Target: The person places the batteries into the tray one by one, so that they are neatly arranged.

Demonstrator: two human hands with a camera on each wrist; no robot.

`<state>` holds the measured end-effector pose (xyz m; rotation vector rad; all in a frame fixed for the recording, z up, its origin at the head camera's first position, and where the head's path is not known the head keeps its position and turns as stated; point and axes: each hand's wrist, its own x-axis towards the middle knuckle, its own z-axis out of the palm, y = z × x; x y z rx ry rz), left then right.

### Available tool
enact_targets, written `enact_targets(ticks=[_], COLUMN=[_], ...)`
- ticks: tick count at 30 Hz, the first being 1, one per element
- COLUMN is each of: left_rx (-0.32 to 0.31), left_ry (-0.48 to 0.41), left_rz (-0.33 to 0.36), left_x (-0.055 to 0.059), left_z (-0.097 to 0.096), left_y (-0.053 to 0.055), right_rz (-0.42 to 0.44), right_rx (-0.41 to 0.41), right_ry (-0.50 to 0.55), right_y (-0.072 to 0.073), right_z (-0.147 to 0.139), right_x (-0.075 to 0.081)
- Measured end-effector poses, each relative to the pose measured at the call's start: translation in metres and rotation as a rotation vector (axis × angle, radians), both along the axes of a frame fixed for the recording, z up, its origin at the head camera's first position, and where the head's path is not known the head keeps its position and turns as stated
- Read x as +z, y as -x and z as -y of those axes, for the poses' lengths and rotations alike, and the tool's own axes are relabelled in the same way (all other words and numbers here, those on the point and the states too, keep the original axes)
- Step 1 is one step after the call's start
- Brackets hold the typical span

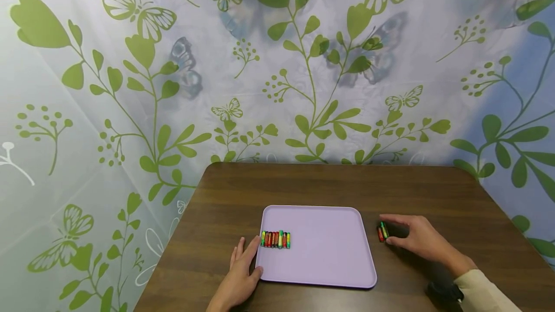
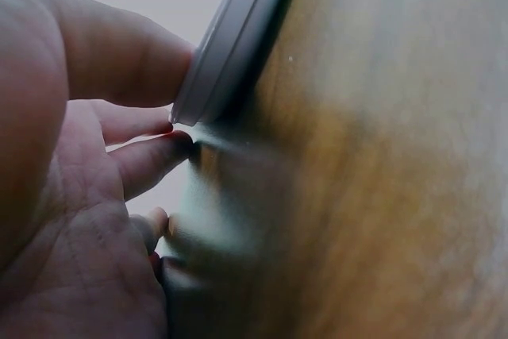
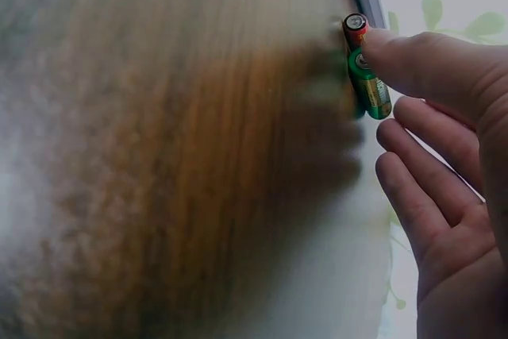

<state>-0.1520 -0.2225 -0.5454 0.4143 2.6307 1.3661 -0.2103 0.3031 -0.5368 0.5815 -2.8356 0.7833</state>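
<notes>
A row of several red and green batteries (image 1: 275, 239) lies side by side at the left of a pale purple tray (image 1: 329, 249). My left hand (image 1: 238, 273) rests against the tray's left edge. In the left wrist view its thumb (image 2: 131, 53) touches the tray rim (image 2: 230, 45), and the other fingers extend along the edge. Right of the tray, a red battery (image 1: 380, 234) and a green battery (image 1: 384, 230) lie together on the table. My right hand (image 1: 418, 237) is at this pair, thumb and index finger spread around the green one, thumb tip close to its near end.
The brown wooden table (image 1: 321, 184) carries the tray near its front. Behind it hangs a pale curtain (image 1: 243, 76) with green leaves and butterflies. A dark object (image 1: 444, 292) sits by the right wrist, next to a light sleeve (image 1: 481, 290).
</notes>
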Motion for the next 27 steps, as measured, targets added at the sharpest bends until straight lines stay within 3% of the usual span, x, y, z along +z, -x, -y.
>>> enact_targets(ticks=[9, 27], left_rx=[-0.005, -0.010], left_ry=[-0.003, -0.004], left_rz=[-0.009, -0.006], left_x=[0.0005, 0.0001], left_z=[0.0003, 0.0006], left_y=[-0.0004, 0.0001], right_rz=[0.012, 0.027], right_rx=[0.006, 0.009], right_ry=[-0.023, 0.046], right_y=[0.0029, 0.0024], right_z=[-0.0002, 0.0055], right_x=[-0.0033, -0.0016])
